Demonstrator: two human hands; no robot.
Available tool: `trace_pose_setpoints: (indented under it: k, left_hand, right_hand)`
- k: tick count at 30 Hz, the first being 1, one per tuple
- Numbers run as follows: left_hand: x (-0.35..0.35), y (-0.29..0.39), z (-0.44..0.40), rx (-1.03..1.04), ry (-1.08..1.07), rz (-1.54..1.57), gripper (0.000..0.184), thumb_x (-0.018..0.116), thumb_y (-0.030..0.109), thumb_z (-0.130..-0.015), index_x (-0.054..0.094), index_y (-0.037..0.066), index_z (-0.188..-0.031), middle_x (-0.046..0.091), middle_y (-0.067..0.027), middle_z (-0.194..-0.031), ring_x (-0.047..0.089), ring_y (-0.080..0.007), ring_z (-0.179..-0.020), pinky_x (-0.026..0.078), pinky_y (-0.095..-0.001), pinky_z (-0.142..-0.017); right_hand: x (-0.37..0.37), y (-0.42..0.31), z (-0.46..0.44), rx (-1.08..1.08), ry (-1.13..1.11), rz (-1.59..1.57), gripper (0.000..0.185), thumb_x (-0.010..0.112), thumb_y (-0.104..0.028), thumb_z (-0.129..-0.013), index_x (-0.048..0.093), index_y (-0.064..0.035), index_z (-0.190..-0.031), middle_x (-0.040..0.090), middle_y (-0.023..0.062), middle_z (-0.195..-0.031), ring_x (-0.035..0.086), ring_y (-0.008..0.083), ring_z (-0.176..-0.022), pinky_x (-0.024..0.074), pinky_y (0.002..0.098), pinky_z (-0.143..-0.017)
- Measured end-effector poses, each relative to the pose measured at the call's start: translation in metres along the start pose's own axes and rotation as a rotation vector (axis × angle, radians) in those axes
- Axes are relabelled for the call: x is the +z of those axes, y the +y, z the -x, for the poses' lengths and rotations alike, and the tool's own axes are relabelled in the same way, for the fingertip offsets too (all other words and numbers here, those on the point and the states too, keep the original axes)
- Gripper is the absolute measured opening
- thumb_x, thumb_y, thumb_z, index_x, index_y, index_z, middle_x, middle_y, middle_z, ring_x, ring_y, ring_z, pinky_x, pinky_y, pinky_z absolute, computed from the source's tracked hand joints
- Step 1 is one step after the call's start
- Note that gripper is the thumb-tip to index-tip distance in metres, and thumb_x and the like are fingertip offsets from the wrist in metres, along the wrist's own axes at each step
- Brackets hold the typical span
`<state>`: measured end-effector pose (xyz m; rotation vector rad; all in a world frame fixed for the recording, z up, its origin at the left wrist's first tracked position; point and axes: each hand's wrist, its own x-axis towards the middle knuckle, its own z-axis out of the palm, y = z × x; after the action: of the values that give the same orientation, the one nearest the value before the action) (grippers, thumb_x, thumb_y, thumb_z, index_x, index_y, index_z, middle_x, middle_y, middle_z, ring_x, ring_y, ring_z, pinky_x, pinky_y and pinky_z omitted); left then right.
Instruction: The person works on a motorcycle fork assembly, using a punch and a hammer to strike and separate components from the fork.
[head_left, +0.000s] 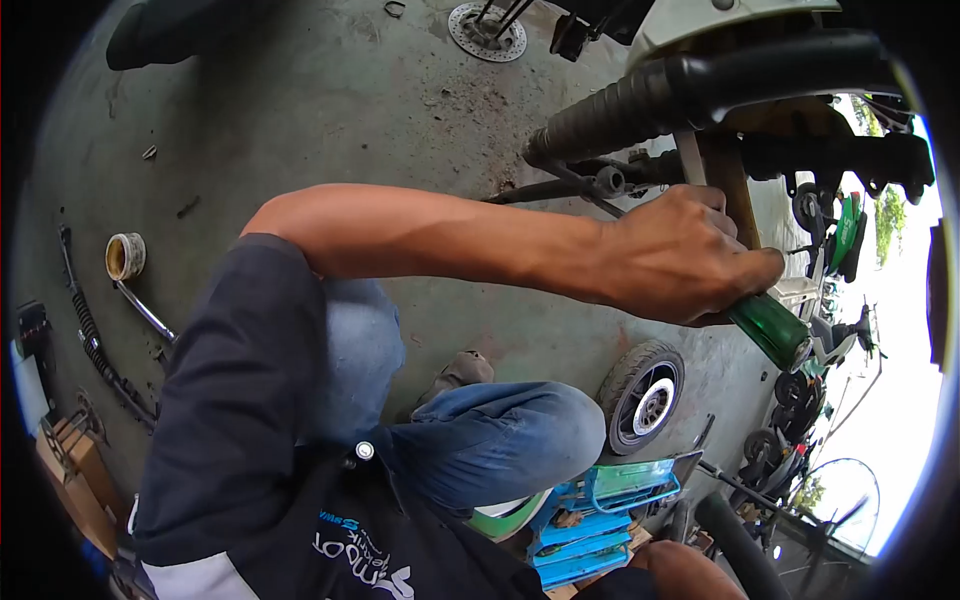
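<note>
My left hand (690, 255) is wrapped round a green-handled tool (775, 332), whose handle end sticks out below the fist. On the other side of the fist a flat metal piece (690, 158), perhaps its shaft, runs up beside a black ribbed tube (620, 108). The fist is close to the dark tubes and brackets of a vehicle part (800, 152). At the bottom right, part of my right arm (685, 572) shows beside a black tube (738, 545); the right hand is out of frame.
A wheel (643, 398) lies on the floor near my knee, beside a blue rack (590, 530). A brake disc (487, 32) lies at the top. A tape roll (125, 257), a black cable (90, 335) and cardboard (75, 490) are at the left. Motorbikes (790, 400) stand at the right.
</note>
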<state>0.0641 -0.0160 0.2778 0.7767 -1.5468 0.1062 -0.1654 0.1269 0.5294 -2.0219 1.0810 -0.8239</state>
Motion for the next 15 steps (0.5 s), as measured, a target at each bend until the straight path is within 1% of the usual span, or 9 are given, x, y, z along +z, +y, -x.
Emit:
trace_pose_setpoints:
  k: [2, 3, 4, 6, 8, 9, 10, 12, 15]
  left_hand:
    - [-0.004, -0.001, 0.001, 0.072, 0.041, 0.069, 0.029, 0.077, 0.021, -0.067, 0.055, 0.012, -0.084, 0.055, -0.0009, -0.058, 0.061, -0.0223, -0.055, 0.048, -0.0363, -0.063]
    - [-0.010, -0.007, 0.008, 0.132, 0.012, 0.074, 0.030, 0.077, 0.019, -0.066, 0.055, 0.011, -0.084, 0.055, -0.0015, -0.058, 0.061, -0.0235, -0.055, 0.049, -0.0369, -0.063]
    - [-0.010, -0.015, 0.002, 0.149, 0.033, 0.042, 0.030, 0.077, 0.019, -0.066, 0.055, 0.011, -0.084, 0.055, -0.0015, -0.058, 0.061, -0.0235, -0.055, 0.049, -0.0369, -0.063]
    - [-0.007, -0.014, 0.001, -0.005, 0.072, 0.174, 0.031, 0.078, 0.016, -0.064, 0.054, 0.011, -0.083, 0.056, -0.0029, -0.058, 0.060, -0.0256, -0.055, 0.049, -0.0377, -0.061]
    - [-0.012, -0.016, 0.000, 0.000, 0.084, 0.109, 0.030, 0.079, 0.013, -0.065, 0.055, 0.010, -0.083, 0.057, -0.0047, -0.060, 0.061, -0.0281, -0.057, 0.049, -0.0390, -0.055]
    - [-0.012, -0.017, -0.001, -0.017, 0.098, 0.107, 0.030, 0.079, 0.013, -0.066, 0.055, 0.010, -0.083, 0.057, -0.0051, -0.060, 0.062, -0.0282, -0.057, 0.049, -0.0382, -0.055]
    - [-0.013, -0.016, -0.004, -0.028, 0.108, 0.112, 0.029, 0.080, 0.012, -0.067, 0.055, 0.009, -0.082, 0.058, -0.0054, -0.060, 0.063, -0.0283, -0.058, 0.050, -0.0373, -0.056]
    - [-0.021, -0.014, -0.011, -0.024, 0.145, 0.141, 0.024, 0.079, 0.009, -0.076, 0.055, 0.008, -0.081, 0.059, -0.0066, -0.060, 0.065, -0.0247, -0.057, 0.051, -0.0322, -0.055]
    - [-0.015, -0.013, -0.006, -0.085, 0.050, 0.160, 0.023, 0.067, 0.003, -0.091, 0.050, 0.005, -0.076, 0.062, -0.0056, -0.062, 0.068, -0.0148, -0.059, 0.051, -0.0262, -0.053]
  right_hand:
    - [0.034, 0.052, -0.019, 0.562, -0.122, 0.364, 0.040, 0.044, -0.045, -0.102, 0.048, -0.0075, -0.087, 0.049, 0.0018, -0.068, 0.046, 0.0138, -0.050, 0.0366, 0.0304, -0.044]
    - [0.038, 0.064, -0.023, 0.672, -0.205, 0.420, 0.043, 0.043, -0.046, -0.103, 0.049, -0.0076, -0.085, 0.048, 0.0004, -0.065, 0.044, 0.0130, -0.048, 0.0347, 0.0291, -0.042]
    - [0.043, 0.067, -0.022, 0.651, -0.232, 0.390, 0.046, 0.041, -0.048, -0.104, 0.049, -0.0078, -0.083, 0.046, -0.0009, -0.062, 0.043, 0.0123, -0.046, 0.0328, 0.0279, -0.040]
    - [0.054, 0.067, -0.017, 0.641, -0.139, 0.275, 0.055, 0.037, -0.054, -0.104, 0.047, -0.0088, -0.076, 0.036, -0.0026, -0.053, 0.036, 0.0112, -0.039, 0.0280, 0.0262, -0.035]
    - [0.048, 0.082, 0.006, 0.503, 0.225, 0.145, 0.055, 0.039, -0.057, -0.102, 0.045, -0.0085, -0.077, 0.036, -0.0016, -0.053, 0.038, 0.0109, -0.042, 0.0326, 0.0271, -0.038]
    - [0.048, 0.089, 0.008, 0.422, 0.343, 0.080, 0.057, 0.044, -0.062, -0.099, 0.043, -0.0059, -0.086, 0.035, -0.0003, -0.054, 0.031, 0.0071, -0.036, 0.0208, 0.0225, -0.031]
    - [0.049, 0.091, 0.008, 0.385, 0.342, 0.058, 0.058, 0.042, -0.063, -0.100, 0.042, -0.0065, -0.083, 0.035, -0.0012, -0.055, 0.029, 0.0064, -0.036, 0.0193, 0.0233, -0.031]
    - [0.044, 0.087, 0.008, 0.475, 0.195, -0.060, 0.059, 0.049, -0.056, -0.100, 0.048, 0.0002, -0.084, 0.046, 0.0029, -0.061, 0.035, 0.0065, -0.040, 0.0255, 0.0219, -0.035]
    - [0.049, 0.093, 0.006, 0.508, 0.160, -0.012, 0.055, 0.051, -0.054, -0.100, 0.052, -0.0016, -0.082, 0.047, 0.0007, -0.061, 0.038, 0.0052, -0.044, 0.0243, 0.0216, -0.040]
